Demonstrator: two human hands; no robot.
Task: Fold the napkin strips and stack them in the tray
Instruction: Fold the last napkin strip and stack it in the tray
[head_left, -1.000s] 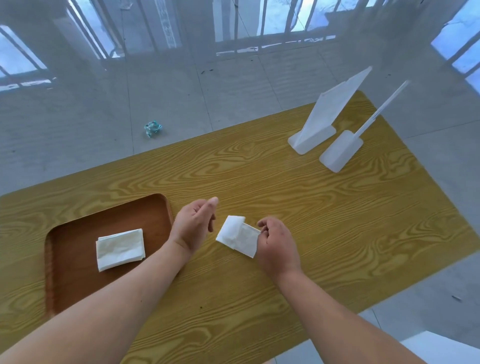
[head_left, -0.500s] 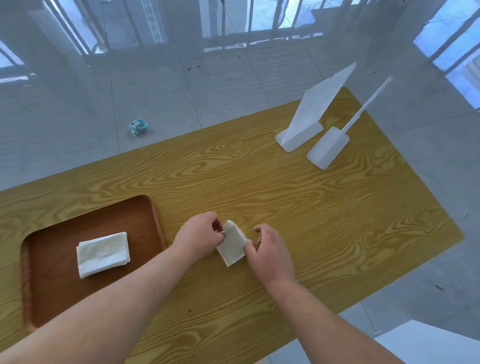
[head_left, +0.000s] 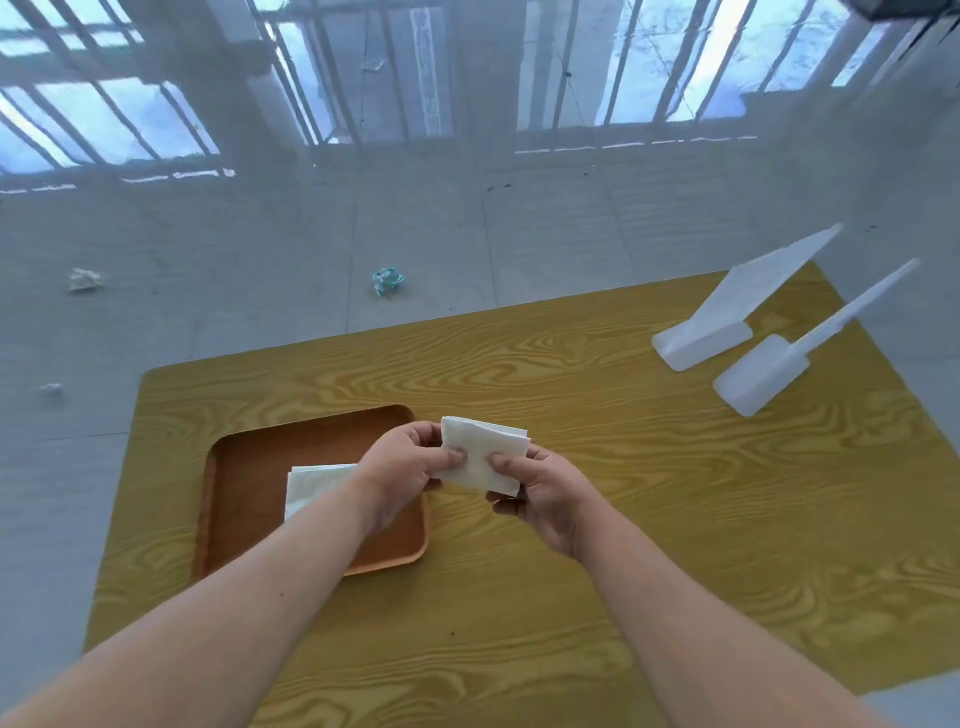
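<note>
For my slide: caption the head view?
Both hands, left and right, hold a folded napkin beside the tray.

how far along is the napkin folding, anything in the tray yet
Done: one folded napkin lies in the tray. In hand: the left hand and right hand pinch a second folded napkin, lifted beside the tray. Left: stacking it there.

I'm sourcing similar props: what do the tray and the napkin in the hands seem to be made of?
Tray: looks like wood or wood-look laminate, reddish-brown with a smooth satin sheen and rounded raised rim. Napkin: soft matte white tissue paper, judging by its layered edges and light creasing where both hands pinch it.
</note>
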